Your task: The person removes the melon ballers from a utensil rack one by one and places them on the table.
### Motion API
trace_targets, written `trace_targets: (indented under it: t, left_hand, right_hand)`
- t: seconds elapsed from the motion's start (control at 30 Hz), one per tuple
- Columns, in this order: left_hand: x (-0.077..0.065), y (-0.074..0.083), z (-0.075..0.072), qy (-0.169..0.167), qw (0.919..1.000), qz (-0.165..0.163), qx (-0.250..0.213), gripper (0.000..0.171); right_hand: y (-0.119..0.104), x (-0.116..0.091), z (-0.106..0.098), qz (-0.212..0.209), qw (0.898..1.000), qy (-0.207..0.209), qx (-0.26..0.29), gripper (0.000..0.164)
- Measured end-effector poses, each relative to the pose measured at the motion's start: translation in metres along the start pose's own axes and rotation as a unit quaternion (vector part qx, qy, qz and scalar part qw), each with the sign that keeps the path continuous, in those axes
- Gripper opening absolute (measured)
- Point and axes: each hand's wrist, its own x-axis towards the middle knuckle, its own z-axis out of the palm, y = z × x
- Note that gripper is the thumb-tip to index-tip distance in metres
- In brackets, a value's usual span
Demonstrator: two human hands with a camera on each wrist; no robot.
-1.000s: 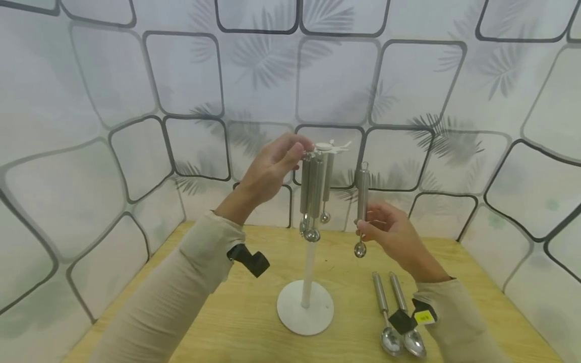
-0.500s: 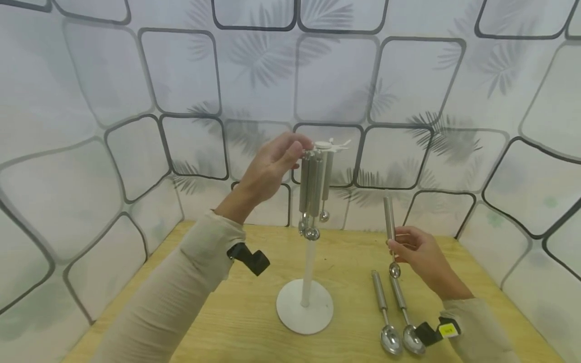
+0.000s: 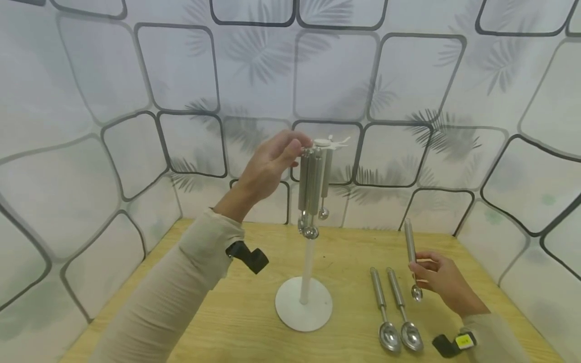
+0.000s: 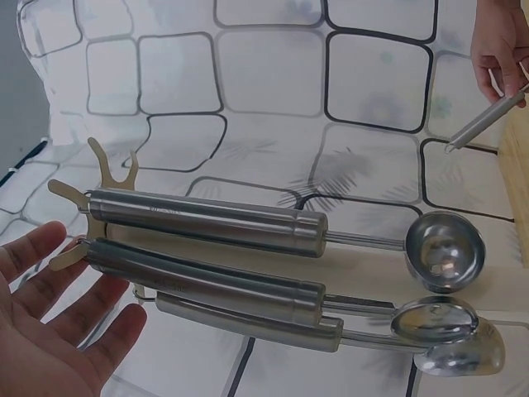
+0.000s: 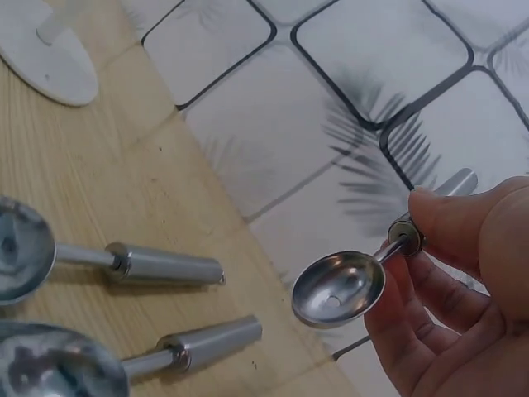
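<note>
My right hand (image 3: 442,282) pinches a small metal scoop (image 3: 410,242) low on its handle, over the right side of the table. In the right wrist view its shallow round bowl (image 5: 339,288) faces the camera, thumb and fingers meeting at the handle's lower end. My left hand (image 3: 270,164) is raised at the top of a white stand (image 3: 323,143). Seen from the left wrist, its fingers (image 4: 62,289) are spread loosely beside the stand's hooks (image 4: 70,194). Several metal scoops (image 4: 207,219) hang there by their handle ends, bowls downward.
Two larger scoops (image 3: 389,337) lie side by side on the wooden table (image 3: 236,302), left of my right hand. The stand's round white base (image 3: 304,317) rests mid-table. A patterned backdrop (image 3: 336,80) encloses the back and sides.
My right hand has carried the small scoop away from the stand, to the right and down, past the two lying scoops. My left hand stays at the stand's top.
</note>
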Motion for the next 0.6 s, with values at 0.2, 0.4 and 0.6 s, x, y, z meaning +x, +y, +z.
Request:
trace_targets:
  t: [0.2,0.4,0.6]
  left_hand:
    - [0.001,0.001,0.0,0.0,1.0,0.002,0.001,0.033]
    - [0.0,0.001,0.0,0.004,1.0,0.003,0.007,0.033]
    - [-0.001,0.0,0.0,0.006,0.9999,0.006,0.009,0.034]
  right_hand:
    - [0.025,-0.005,-0.007,0.048,0.999,-0.008,-0.003,0.064]
    - [0.045,-0.01,-0.01,0.066,0.997,-0.021,-0.015,0.061]
    - [0.061,-0.011,-0.011,0.101,0.993,-0.022,-0.052,0.058]
